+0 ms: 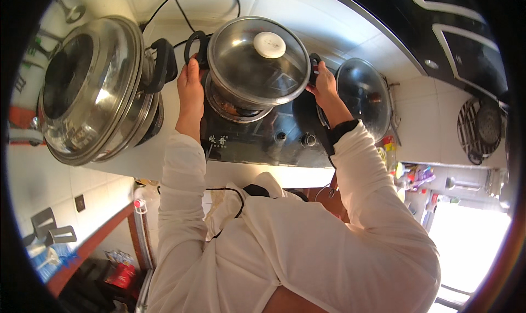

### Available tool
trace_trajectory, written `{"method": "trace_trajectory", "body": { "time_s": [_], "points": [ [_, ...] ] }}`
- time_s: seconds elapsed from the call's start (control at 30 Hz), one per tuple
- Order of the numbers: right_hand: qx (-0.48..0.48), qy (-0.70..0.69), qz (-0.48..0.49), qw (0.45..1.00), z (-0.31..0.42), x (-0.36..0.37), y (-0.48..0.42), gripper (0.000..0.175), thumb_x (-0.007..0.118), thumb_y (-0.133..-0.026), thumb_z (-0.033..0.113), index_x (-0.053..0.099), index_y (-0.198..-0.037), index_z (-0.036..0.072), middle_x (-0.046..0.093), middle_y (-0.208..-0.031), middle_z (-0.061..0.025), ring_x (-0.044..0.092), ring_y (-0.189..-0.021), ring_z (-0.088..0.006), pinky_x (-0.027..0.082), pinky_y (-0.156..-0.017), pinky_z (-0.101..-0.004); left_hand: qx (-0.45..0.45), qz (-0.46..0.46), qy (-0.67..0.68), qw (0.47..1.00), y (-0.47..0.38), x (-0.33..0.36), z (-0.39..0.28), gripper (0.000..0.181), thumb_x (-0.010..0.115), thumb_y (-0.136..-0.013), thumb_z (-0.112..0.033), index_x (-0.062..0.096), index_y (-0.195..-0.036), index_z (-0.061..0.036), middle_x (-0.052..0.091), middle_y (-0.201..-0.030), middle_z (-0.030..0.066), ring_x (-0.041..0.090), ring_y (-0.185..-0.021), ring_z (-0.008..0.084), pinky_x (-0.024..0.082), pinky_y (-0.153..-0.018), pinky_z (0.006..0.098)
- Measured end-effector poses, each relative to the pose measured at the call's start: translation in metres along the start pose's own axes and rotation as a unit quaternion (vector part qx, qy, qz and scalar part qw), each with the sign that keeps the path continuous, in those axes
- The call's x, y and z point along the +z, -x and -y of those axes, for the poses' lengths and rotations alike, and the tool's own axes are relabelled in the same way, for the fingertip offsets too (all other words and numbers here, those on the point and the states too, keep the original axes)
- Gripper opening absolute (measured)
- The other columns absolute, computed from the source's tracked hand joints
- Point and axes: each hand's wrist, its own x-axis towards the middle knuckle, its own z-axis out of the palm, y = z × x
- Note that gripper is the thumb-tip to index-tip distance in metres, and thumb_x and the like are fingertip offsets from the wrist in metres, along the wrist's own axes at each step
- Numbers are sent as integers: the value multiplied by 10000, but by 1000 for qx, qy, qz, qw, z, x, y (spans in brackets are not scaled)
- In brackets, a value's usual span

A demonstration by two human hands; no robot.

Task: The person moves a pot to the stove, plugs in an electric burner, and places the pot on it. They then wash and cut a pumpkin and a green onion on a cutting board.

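Between my hands is a metal pot [230, 92] with two black side handles. A glass lid [234, 62] with a pale round knob [269, 45] covers it. My left hand [190, 85] grips the black handle [196, 50] on the left. The opposite handle [314, 66] is in the grasp of my right hand [326, 85]. Below the pot lies the left burner [236, 117] of a black glass gas hob [254, 148]; whether the pot rests on it or hangs just above, I cannot tell.
A large lidded steel pot [111, 103] stands to the left on the counter [181, 156]. On the right side of the hob is a pan with a glass lid [363, 95]. A black range hood [411, 33] overhangs at upper right. Black cable [164, 2] runs along the wall.
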Motion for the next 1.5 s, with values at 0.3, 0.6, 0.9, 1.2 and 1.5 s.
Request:
{"method": "trace_trajectory", "body": {
  "time_s": [0.3, 0.6, 0.9, 1.2, 1.5],
  "points": [
    [-1, 22, -19, 1000, -3, 1, -4, 545, 387, -927, 539, 568, -1050, 40, 566, -804, -92, 589, -607, -206, 506, -493, -344, -9, -14, 31, 999, 0, -9, 7, 461, 536, -931, -397, 546, -1166, 0, 563, -1127, 79, 527, -1016, 176, 405, -920, 320],
    [-119, -2, -24, 993, 35, -36, 99, 600, 519, -922, 439, 467, -1274, -44, 560, -1218, -164, 502, -1154, -231, 406, -955, -340, -41, 68, -124, 989, 90, -13, -38, 452, 450, -961, -338, 488, -1243, 13, 508, -1279, 141, 478, -1192, 249, 324, -1036, 361],
    [-130, 109, 378, 910, -39, -127, 314, 654, 591, -881, 446, 421, -1321, -6, 619, -1117, -175, 613, -980, -283, 478, -882, -372, -295, 567, -188, 746, 216, -13, -5, 324, 421, -973, -217, 611, -1016, 41, 622, -1083, 127, 574, -995, 201, 436, -909, 314],
    [30, -18, 248, 968, -207, -161, 466, 807, 481, -843, 656, 357, -1414, 100, 404, -1404, -165, 332, -1324, -330, 273, -1089, -413, -316, 702, -330, 546, 258, 30, -1, 316, 435, -974, -211, 618, -988, 46, 640, -1053, 120, 583, -974, 184, 438, -893, 297],
    [143, 166, 91, 971, -298, -271, 591, 463, 541, -878, 423, 620, -1132, 44, 637, -1092, -163, 596, -1026, -272, 460, -873, -392, -242, 659, -340, 626, 376, 64, 66, 247, 515, -951, -166, 611, -1041, 43, 639, -1023, 97, 582, -939, 154, 445, -873, 273]
  ]
}}
